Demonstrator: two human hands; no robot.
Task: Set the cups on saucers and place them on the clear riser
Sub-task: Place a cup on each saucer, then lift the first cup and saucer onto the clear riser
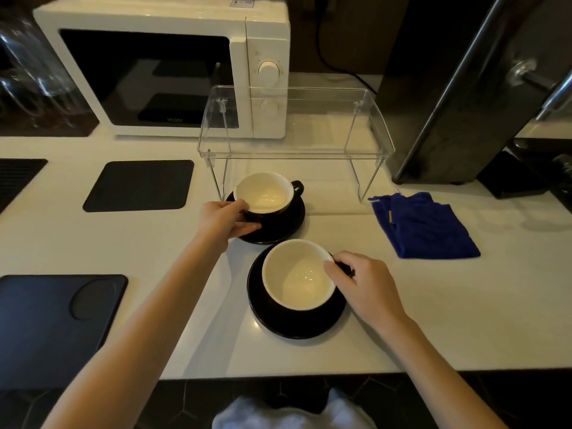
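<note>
Two black cups with white insides sit on black saucers on the white counter. The far cup [266, 193] rests on its saucer [288, 224] just in front of the clear riser [294, 150]; its handle points right. My left hand [223, 219] grips this cup's left side, thumb under on the saucer's edge. The near cup [297, 274] stands on the near saucer [278, 323]. My right hand [362, 283] pinches this cup's handle at its right rim. The riser's top holds nothing.
A white microwave [173, 72] stands behind the riser. A folded blue cloth [424, 227] lies right of the cups. Black mats [139, 185] and a dark tray [52, 323] lie at the left. A dark machine [464, 103] rises at the right. The counter edge [278, 374] runs near me.
</note>
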